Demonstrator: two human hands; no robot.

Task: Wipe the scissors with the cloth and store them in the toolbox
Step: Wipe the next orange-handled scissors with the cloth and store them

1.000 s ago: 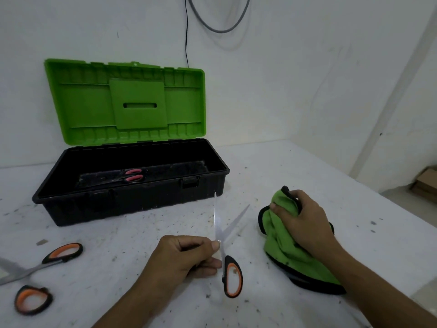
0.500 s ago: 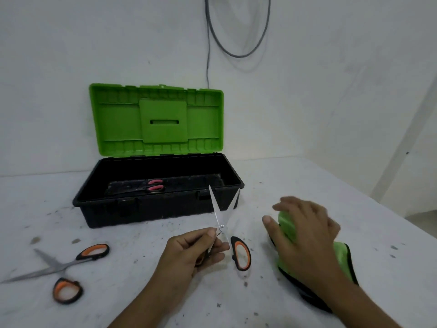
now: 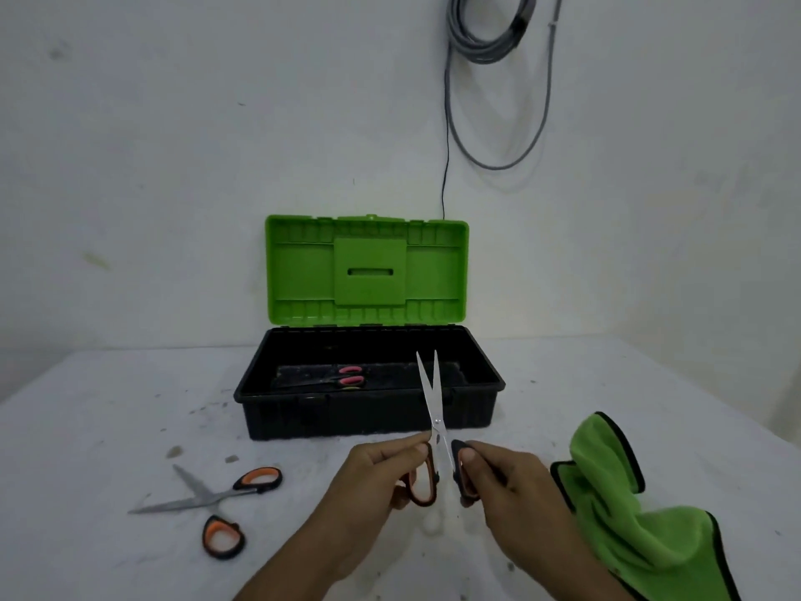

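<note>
Both hands hold one pair of scissors [image 3: 437, 422] above the bench [image 3: 108, 427].

- The left hand [image 3: 381, 474] is curled round the orange-and-black handle loop on its side. The thumb tip lies near the pivot.
- The right hand [image 3: 511, 492] is curled round the other handle loop, with the thumb on its upper edge.
- The scissors stand nearly upright, tips up, blades slightly parted, in front of the toolbox [image 3: 368, 420].

The green cloth [image 3: 628, 514], edged in black, lies crumpled on the bench just beside the right wrist. Neither hand grips it.

The toolbox is black and sits behind the hands. Its green lid [image 3: 366, 271] stands open. A red-handled pair [image 3: 346, 377] lies inside.

A second orange-handled pair [image 3: 216, 496] lies open on the bench, well to the left. A grey cable [image 3: 490, 49] hangs coiled on the wall [image 3: 173, 167].
</note>
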